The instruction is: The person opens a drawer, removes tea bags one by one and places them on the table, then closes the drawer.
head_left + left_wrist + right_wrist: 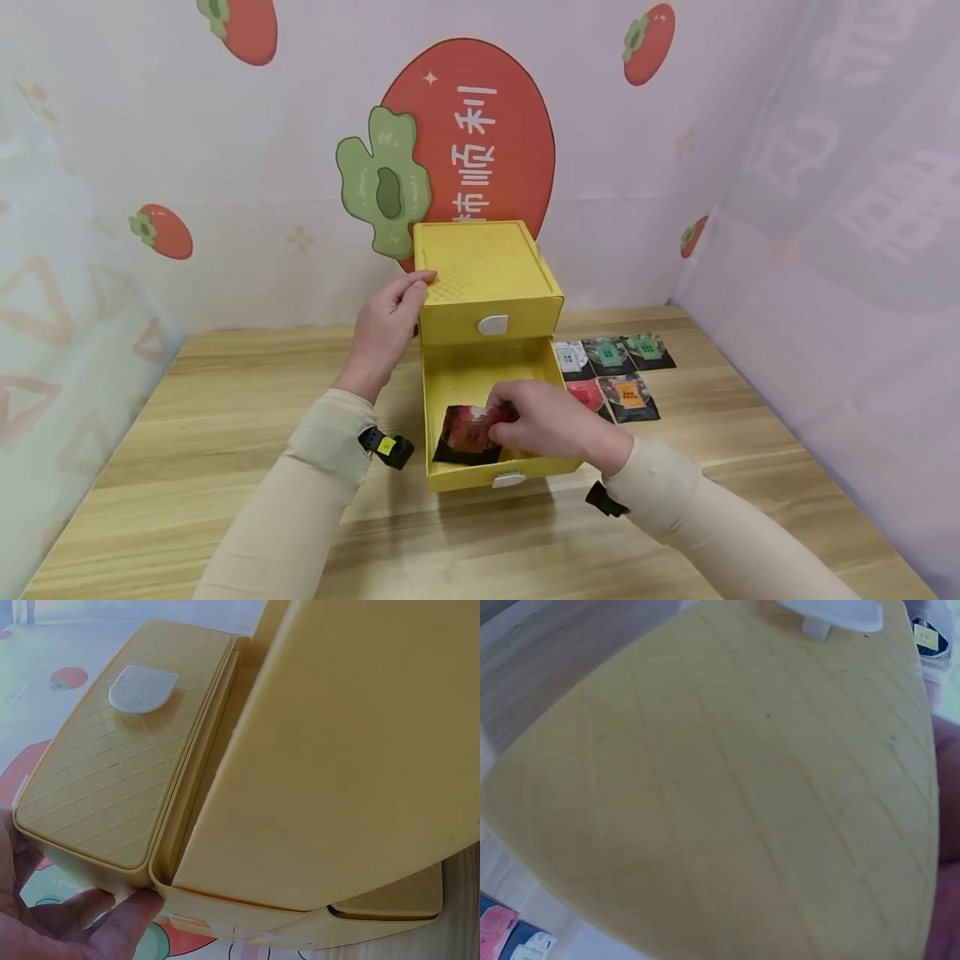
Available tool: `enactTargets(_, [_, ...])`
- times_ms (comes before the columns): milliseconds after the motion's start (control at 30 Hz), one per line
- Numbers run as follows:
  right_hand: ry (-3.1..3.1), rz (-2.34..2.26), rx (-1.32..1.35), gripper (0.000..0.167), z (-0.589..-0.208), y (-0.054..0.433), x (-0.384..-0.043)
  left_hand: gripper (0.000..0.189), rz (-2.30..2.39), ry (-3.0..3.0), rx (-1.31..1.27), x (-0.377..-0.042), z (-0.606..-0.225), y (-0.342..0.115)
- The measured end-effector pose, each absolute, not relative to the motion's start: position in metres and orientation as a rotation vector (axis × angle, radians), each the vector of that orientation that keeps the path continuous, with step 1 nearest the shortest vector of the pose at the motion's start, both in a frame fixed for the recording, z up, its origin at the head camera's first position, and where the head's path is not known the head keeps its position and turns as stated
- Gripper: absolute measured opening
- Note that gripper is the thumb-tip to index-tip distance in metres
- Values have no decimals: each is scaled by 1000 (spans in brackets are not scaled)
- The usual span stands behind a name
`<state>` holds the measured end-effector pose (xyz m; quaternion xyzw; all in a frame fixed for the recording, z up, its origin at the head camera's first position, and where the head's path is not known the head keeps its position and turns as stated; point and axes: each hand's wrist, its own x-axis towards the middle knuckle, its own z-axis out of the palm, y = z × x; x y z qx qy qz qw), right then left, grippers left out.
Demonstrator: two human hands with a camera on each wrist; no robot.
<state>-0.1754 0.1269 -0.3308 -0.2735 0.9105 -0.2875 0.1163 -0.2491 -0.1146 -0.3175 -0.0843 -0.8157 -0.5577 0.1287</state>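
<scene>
A small yellow two-drawer cabinet (480,267) stands on the table, its upper drawer shut and its lower drawer (457,477) pulled out. My left hand (386,329) rests against the cabinet's upper left edge; in the left wrist view, its fingers (131,926) touch the side wall near the upper drawer (105,757). Over the open drawer, my right hand (551,421) pinches a red and black packet (468,433) between thumb and fingers. The packet tilts inside the drawer's left front part. From the right wrist, the drawer front (727,780) hides most of that hand.
Several flat packets lie in two rows right of the cabinet, among them a green one (609,357), an orange one (628,396) and a partly hidden red one (588,396). The wooden table (247,400) meets a fabric backdrop (247,283) behind and at both sides.
</scene>
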Motion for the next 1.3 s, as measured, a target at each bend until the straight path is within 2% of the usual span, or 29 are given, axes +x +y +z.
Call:
enactTargets(167, [2612,-1181,-641,11,-323,141,-176,42,-1626,-2371,-235,-249,-319,-114])
enactTargets(400, [2311,-1815,-383,34,-313,173,-182,42,-1619,-2380,-236,-249,-320,-113])
enactTargets(500, [2235,-1964,-356,31,-312,188,-182,42,-1615,-2387,-228,-249,-321,-113])
enactTargets(600, [2177,-2057,-366,20,-312,203,-182,42,-1607,-2390,-231,-250,-322,-113])
enactTargets(733, [2178,-2146,-357,10,-312,223,-184,43,-1602,-2383,-240,-251,-322,-114])
enactTargets(900, [2368,-2169,-197,9,-319,255,-196,43,-1600,-2378,-247,-252,-322,-113])
enactTargets(1100, [2502,-2068,39,28,-334,297,-213,44,-1598,-2380,-249,-253,-322,-113])
enactTargets(1300, [2583,-1829,133,47,-356,333,-226,45,-1609,-2384,-250,-254,-323,-114])
